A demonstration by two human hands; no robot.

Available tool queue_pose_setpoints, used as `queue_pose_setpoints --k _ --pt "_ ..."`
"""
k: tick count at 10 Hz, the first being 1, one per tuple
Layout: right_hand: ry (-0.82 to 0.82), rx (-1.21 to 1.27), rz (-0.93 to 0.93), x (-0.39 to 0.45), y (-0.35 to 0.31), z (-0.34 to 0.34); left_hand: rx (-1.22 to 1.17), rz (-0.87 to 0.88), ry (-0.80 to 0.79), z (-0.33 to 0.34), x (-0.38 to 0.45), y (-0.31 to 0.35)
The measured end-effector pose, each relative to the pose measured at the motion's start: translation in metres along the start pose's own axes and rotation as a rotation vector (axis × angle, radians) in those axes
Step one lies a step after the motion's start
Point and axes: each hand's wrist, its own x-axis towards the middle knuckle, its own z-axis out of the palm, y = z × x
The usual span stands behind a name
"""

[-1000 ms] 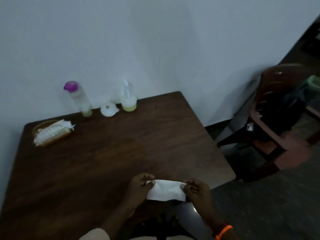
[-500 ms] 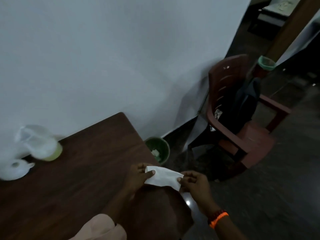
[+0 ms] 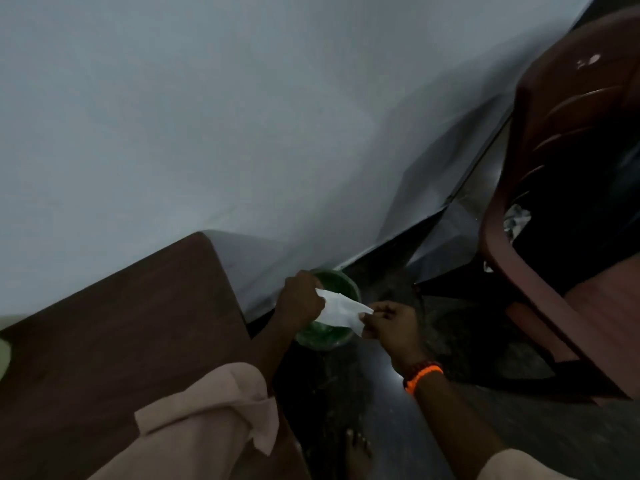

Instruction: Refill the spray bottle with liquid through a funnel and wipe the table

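A white tissue [image 3: 341, 308] is stretched between both my hands, off the right side of the dark wooden table [image 3: 121, 327]. My left hand [image 3: 300, 299] pinches its left end and my right hand [image 3: 389, 322] pinches its right corner. The tissue hangs directly above a green waste bin [image 3: 327, 336] that stands on the floor by the wall. A blurred pale green edge at the far left [image 3: 3, 355] may be the spray bottle; the funnel is out of view.
A dark red plastic chair [image 3: 568, 188] stands to the right with dark cloth on its seat. The white wall runs behind the table and bin. My bare foot [image 3: 358, 448] is on the dark floor below the hands.
The view has swung right and down, so the bottles and funnel left the frame. Both hands carried the tissue off the table edge to above the green bin.
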Motion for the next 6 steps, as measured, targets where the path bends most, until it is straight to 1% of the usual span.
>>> queue_pose_setpoints --k 1,2,3,4,5,6 --pt "-0.018 -0.029 0.030 0.051 0.019 0.023 0.080 -0.094 -0.047 0.021 0.052 -0.009" --pt "-0.007 -0.046 0.055 0.091 0.041 0.040 0.107 -0.175 -0.096 0.039 0.091 -0.020" --pt "0.015 -0.107 0.058 0.123 0.068 0.052 0.144 -0.246 -0.081 0.053 0.121 -0.026" --pt "-0.036 -0.196 0.090 0.146 0.092 0.060 0.223 -0.229 -0.121 0.069 0.141 -0.038" --pt "-0.072 -0.273 0.134 0.160 0.109 0.065 0.344 -0.179 -0.193 0.072 0.144 -0.053" --pt "-0.084 -0.343 0.142 0.165 0.127 0.068 0.406 -0.162 -0.241 0.078 0.147 -0.067"
